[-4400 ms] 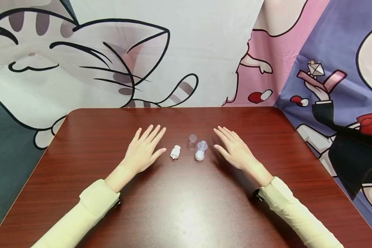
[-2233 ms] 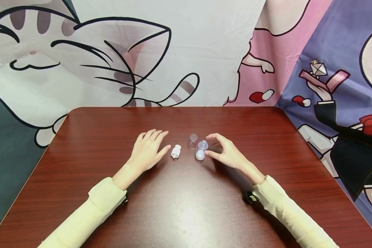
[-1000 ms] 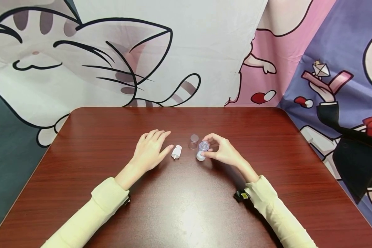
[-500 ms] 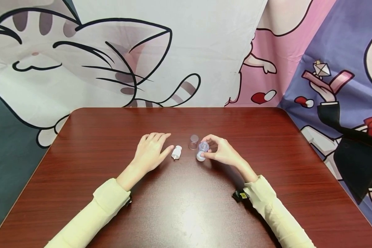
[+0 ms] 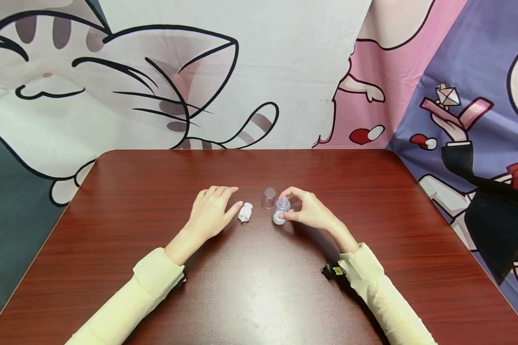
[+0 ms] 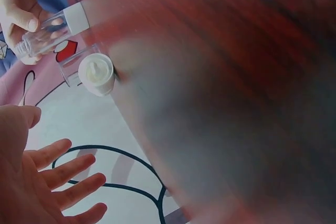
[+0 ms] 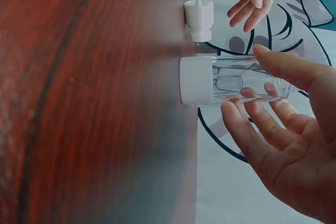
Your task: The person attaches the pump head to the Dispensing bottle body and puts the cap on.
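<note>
A small clear bottle [image 5: 282,206] with a white base [image 7: 197,81] stands upright on the table, its threaded neck uncapped. My right hand [image 5: 312,211] holds it between thumb and fingers from the right side. To the left of the bottle a white pump top [image 5: 245,212] lies on its side, its thin tip pointing toward me. My left hand [image 5: 211,211] is beside the pump top, fingers loosely extended and holding nothing; the left wrist view shows its palm. Just behind the bottle stands a transparent cap [image 5: 269,197].
The reddish-brown wooden table [image 5: 259,268] has rounded far corners. Behind it hangs a cloth [image 5: 293,72] printed with cartoon figures. Dark wrist devices [image 5: 332,270] sit under the cuffs of the pale sleeves [image 5: 129,302].
My right hand has moved in from the right, and its fingers have closed round the bottle. My left hand has shifted slightly right, closer to the pump top. The bottle remains in place.
</note>
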Tool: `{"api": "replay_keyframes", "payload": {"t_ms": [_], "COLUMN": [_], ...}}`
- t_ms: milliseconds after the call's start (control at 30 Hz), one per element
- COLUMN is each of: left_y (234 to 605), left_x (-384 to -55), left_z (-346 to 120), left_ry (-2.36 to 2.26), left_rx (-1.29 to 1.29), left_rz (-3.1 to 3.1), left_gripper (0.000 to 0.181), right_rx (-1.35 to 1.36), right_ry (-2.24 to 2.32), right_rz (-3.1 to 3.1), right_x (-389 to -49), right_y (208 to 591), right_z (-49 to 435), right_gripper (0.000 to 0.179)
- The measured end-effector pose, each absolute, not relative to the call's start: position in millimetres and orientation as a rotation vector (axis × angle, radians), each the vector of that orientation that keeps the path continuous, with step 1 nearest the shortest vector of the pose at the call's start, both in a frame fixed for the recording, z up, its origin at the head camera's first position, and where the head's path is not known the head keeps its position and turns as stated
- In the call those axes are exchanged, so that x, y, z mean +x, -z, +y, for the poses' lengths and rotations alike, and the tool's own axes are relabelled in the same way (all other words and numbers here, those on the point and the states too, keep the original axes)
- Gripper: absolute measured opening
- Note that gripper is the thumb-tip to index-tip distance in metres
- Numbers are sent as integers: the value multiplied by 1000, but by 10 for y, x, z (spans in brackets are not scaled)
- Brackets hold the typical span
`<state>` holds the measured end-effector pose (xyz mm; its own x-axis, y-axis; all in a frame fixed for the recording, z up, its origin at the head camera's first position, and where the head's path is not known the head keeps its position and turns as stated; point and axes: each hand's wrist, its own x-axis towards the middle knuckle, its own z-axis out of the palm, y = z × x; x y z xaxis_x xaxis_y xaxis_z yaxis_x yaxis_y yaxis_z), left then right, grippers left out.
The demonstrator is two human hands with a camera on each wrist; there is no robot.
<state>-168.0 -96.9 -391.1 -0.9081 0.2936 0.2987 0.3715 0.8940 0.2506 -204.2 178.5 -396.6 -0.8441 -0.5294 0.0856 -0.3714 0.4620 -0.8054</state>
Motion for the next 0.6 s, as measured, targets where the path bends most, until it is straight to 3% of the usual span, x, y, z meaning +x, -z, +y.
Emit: {"api": "replay_keyframes", "payload": {"t_ms": [600], "left_y": [3936], "left_x": [-1761], "left_z": [-913], "left_ry": [572], "left_rx": [-449], "left_rz": [-2863], "left_gripper": [40], "right_rx": [-789], "right_ry": [1332], "right_rz": [2535], "right_x": [-2025], "right_y": [3959], "right_z": [1782], "right_gripper": [39]}}
